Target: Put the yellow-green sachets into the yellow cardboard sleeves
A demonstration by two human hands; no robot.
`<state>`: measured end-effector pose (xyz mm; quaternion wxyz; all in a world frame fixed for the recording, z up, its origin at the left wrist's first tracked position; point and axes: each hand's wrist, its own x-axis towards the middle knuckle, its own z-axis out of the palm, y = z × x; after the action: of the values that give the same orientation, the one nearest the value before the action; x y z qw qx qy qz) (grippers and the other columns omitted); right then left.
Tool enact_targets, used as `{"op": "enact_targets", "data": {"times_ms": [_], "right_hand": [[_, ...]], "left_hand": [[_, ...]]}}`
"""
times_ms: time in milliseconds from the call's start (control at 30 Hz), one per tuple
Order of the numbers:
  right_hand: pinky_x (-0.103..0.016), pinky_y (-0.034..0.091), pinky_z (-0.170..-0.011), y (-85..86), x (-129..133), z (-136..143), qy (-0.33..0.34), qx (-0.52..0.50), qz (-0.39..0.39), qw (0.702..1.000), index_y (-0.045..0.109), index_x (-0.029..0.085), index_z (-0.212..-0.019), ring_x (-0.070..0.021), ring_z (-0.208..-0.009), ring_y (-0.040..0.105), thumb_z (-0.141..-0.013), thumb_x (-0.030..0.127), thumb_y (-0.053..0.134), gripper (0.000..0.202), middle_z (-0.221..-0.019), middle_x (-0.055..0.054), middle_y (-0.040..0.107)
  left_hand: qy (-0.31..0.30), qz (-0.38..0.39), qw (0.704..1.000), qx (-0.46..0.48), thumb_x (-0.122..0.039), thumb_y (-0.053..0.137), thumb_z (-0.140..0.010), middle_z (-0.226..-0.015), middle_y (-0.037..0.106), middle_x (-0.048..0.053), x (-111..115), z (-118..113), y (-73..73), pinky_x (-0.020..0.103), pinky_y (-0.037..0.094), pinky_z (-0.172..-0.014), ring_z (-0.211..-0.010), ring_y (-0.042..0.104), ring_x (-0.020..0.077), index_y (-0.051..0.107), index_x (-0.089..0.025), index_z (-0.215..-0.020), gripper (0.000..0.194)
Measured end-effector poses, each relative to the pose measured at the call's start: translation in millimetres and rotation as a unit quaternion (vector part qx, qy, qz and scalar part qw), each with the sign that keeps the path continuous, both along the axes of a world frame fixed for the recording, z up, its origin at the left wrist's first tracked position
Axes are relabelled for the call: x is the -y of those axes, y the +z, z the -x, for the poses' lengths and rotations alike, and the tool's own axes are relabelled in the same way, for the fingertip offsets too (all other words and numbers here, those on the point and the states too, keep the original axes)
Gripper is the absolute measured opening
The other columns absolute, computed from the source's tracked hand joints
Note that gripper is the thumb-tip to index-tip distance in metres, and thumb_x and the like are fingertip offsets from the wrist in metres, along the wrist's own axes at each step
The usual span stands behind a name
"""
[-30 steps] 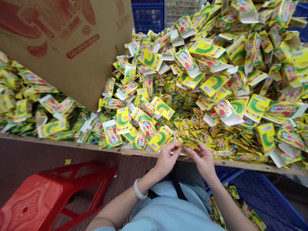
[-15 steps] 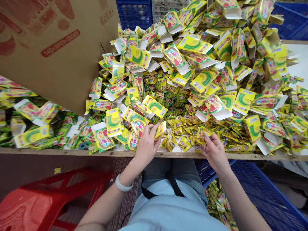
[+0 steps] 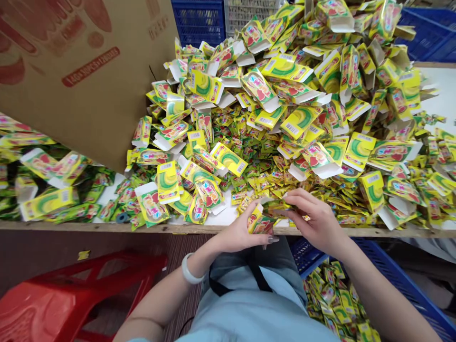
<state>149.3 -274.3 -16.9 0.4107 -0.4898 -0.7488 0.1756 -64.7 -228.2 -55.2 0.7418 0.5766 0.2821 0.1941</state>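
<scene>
My left hand (image 3: 242, 232) is wrapped round a small yellow and green candy box (image 3: 259, 222), held just over the table's front edge. My right hand (image 3: 313, 218) meets it from the right, its fingers pinching a candy packet (image 3: 280, 205) at the box's upper right end. Whether the packet is partly inside the box I cannot tell, as the fingers cover that end. Small wrapped candies (image 3: 272, 173) lie loose on the table behind my hands. Several open-ended candy boxes (image 3: 210, 192) lie to the left of them.
Candy boxes (image 3: 299, 118) are heaped high across the table. A large brown carton (image 3: 89, 109) stands at the left. Below the wooden edge (image 3: 107, 227) are a red stool (image 3: 46, 304) and, at right, a blue crate (image 3: 395, 280) with filled boxes (image 3: 335, 294).
My left hand has moved right and lower with the candy box and turned it. My right hand has come left to the box with the packet. The two hands now meet.
</scene>
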Motion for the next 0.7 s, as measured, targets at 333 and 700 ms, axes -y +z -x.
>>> {"op": "enact_targets", "data": {"times_ms": [333, 700], "right_hand": [[-0.024, 0.058, -0.067, 6.7, 1.1, 0.1, 0.056, 0.006, 0.062, 0.997, 0.067, 0.023, -0.105, -0.0154, -0.08, 0.068, -0.097, 0.027, 0.059, 0.012, -0.092, -0.005, 0.068], [-0.023, 0.053, -0.065, 10.2, 16.8, -12.1, 0.147, 0.008, 0.181, 0.972, 0.074, 0.022, -0.087, -0.0134, -0.07, 0.065, -0.095, 0.016, 0.056, 0.021, -0.079, -0.002, 0.068]], "left_hand": [[-0.098, 0.084, 0.992, 0.009, -0.036, 0.08, -0.075, -0.078, 0.059, -0.002, 1.2, -4.5, -3.9, 0.024, 0.048, -0.058, -0.061, 0.055, 0.0096, 0.051, -0.018, -0.096, 0.04], [-0.17, -0.01, 0.984, -0.058, -0.03, 0.077, -0.074, -0.102, 0.067, 0.006, 2.2, -0.3, -10.8, 0.034, 0.053, -0.081, -0.083, 0.064, 0.0192, 0.012, -0.022, -0.159, 0.107]]}}
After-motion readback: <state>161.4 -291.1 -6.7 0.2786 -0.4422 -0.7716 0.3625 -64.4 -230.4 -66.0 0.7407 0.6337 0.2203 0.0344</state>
